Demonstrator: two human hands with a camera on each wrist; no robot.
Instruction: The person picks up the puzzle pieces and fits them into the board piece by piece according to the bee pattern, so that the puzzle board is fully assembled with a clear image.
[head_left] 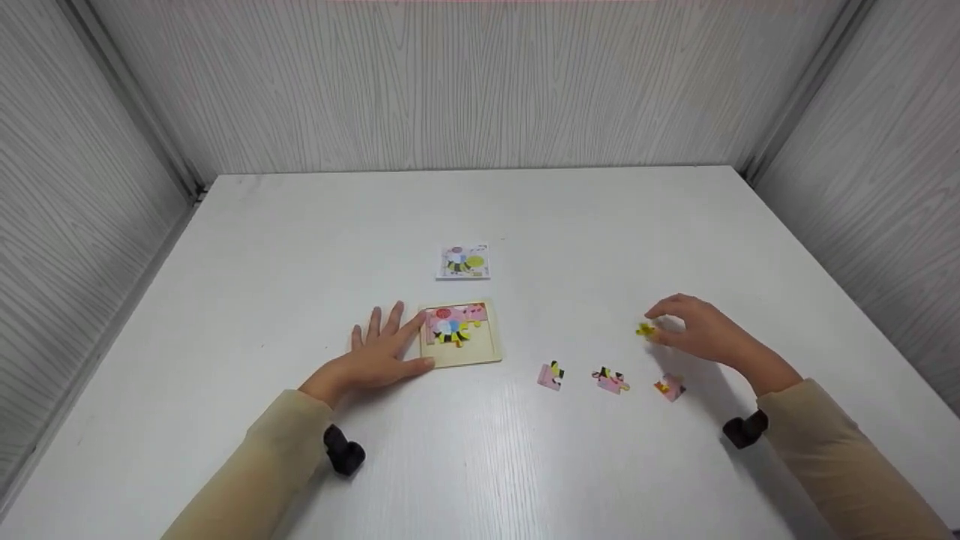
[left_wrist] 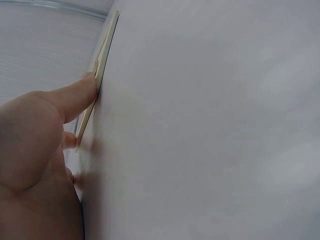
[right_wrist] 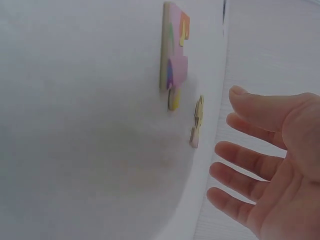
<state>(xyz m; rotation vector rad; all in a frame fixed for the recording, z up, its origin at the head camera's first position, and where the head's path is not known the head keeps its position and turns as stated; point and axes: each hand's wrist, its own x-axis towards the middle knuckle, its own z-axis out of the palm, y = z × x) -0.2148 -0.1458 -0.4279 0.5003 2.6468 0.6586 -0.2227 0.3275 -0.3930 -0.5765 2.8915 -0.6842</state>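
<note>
My left hand lies with its fingers spread at the left edge of a wooden puzzle board. Its thumb touches the board's lower left corner, and its index finger reaches the upper left side. Fitted pieces with a bee picture fill the upper left of the board. In the left wrist view the thumb rests against the board's edge. My right hand is beside a yellow puzzle piece, its thumb and index finger apart. The right wrist view shows no piece between the fingers.
Three loose puzzle pieces lie in front of the right hand: a left one, a middle one and a right one. A picture card with a bee lies behind the board. Panel walls enclose the white table.
</note>
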